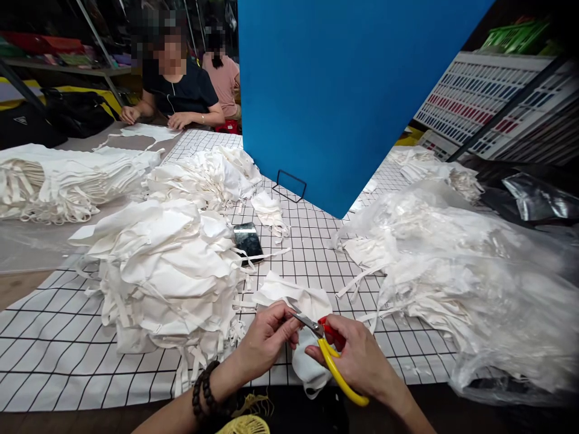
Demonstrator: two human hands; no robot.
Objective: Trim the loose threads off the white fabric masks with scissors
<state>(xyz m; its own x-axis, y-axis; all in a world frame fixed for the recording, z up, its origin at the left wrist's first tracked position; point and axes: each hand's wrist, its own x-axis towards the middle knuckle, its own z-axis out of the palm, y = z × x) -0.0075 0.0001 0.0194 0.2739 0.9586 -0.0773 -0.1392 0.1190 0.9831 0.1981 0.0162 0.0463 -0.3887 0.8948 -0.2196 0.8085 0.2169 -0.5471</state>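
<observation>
A black phone (248, 238) lies on the tabletop (312, 223), which has a white cover with black lines. Closer in than the phone and a bit to its right, the left hand (274, 328) pinches a white cloth piece (280, 291) between thumb and fingers. Farther to the right of the phone, the right hand (362, 355) curls its fingers around the red and yellow handles of the scissors (316, 327). The blades point at the left hand, and their tips are right by its fingers. To the left of the phone and closer in sits a big heap of white cloths (167, 271) with thin straps poking out. One thin strap lies across the near end of the phone. Well to the right of the phone is a clear plastic bag (488, 265), with more white cloths showing through. Behind the phone, to its right, is a big blue board (344, 90). Far behind the phone, to its left, a person (185, 96) in a dark top sits by a flat white cloth (151, 131).
</observation>
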